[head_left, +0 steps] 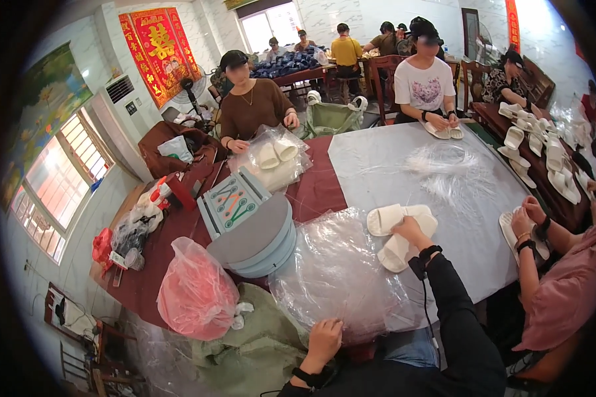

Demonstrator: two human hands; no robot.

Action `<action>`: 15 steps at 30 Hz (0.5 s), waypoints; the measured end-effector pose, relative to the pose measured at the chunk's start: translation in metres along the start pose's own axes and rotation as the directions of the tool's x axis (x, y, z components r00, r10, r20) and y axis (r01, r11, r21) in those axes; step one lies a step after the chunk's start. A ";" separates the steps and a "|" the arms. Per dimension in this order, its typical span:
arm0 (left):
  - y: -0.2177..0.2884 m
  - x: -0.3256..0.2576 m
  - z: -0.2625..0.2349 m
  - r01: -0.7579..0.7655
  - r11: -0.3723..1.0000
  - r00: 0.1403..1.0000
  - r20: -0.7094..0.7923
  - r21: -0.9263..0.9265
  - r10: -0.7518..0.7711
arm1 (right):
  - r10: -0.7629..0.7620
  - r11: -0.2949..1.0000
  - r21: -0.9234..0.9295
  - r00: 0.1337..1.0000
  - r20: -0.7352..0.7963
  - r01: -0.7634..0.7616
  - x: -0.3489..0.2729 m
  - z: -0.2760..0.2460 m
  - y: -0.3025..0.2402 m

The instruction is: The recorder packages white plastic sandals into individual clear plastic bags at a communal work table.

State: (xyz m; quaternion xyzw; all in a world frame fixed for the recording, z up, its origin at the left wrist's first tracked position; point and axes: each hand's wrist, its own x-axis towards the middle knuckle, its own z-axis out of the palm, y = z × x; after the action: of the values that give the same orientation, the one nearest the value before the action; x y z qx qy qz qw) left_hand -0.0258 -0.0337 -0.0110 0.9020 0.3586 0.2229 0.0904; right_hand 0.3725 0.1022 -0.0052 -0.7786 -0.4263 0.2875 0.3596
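Two cream open-toed slippers (384,221) lie on the grey-covered worktop (470,212), right of clear plastic bags (331,271), beneath the nearer right hand (412,231), fingers bent; left hand (324,339) curls at the bags' edge; neither grip confirmable.

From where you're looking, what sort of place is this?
Probably a small slipper workshop: pale slippers lie at the right hand, with clear plastic bags beside them and co-workers handling more pairs around the table.

Crinkled, glossy clear plastic bags (338,271); matt slippers (396,253); matt, cloth-like dark-red table cover (321,175)
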 end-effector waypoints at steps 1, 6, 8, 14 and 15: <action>0.000 0.000 0.001 -0.001 1.000 1.000 0.003 0.010 0.001 | -0.073 0.995 -0.063 0.992 0.101 0.080 -0.002 -0.003 -0.002; 0.000 -0.003 0.002 0.006 0.998 1.000 -0.008 0.060 -0.006 | -0.044 0.980 0.198 0.990 0.131 0.018 -0.030 0.001 -0.013; 0.000 -0.004 -0.004 0.013 0.999 1.000 -0.012 0.029 -0.012 | 0.012 0.939 0.335 0.983 0.181 -0.073 -0.040 -0.005 -0.011; -0.005 -0.003 0.002 0.040 0.997 0.999 -0.019 -0.059 -0.041 | 0.009 0.538 0.840 0.997 0.076 -0.069 -0.083 -0.035 -0.016; -0.003 -0.003 -0.001 0.037 0.997 0.999 -0.027 -0.065 -0.039 | -0.003 0.529 0.845 0.996 0.086 -0.071 -0.098 -0.041 -0.024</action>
State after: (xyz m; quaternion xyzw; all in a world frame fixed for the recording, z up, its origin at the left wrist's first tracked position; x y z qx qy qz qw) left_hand -0.0304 -0.0334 -0.0118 0.8884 0.3695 0.2453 0.1185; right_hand 0.3464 0.0131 0.0520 -0.5032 -0.2318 0.4949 0.6695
